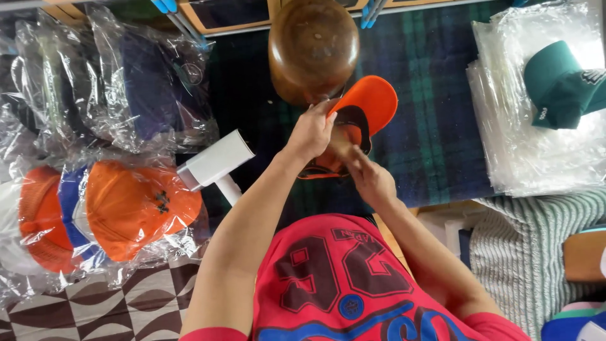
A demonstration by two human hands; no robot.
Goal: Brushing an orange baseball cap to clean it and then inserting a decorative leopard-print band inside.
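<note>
Both our hands grasp an orange cap (366, 104) at frame centre: left hand (310, 131) on its crown, right hand (369, 177) beneath. We see a brown wooden head form (312, 47) just above it, and bagged orange caps (136, 205) at lower left.

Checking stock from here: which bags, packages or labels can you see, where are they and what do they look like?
Bagged orange caps: lower left, clear plastic bags, overlapping.
Bagged dark caps: upper left, crinkled clear bags.
Stack of empty clear bags: right, flat, with a green cap on top.
Orange cap: centre, unbagged, held by left hand and right hand.
</note>
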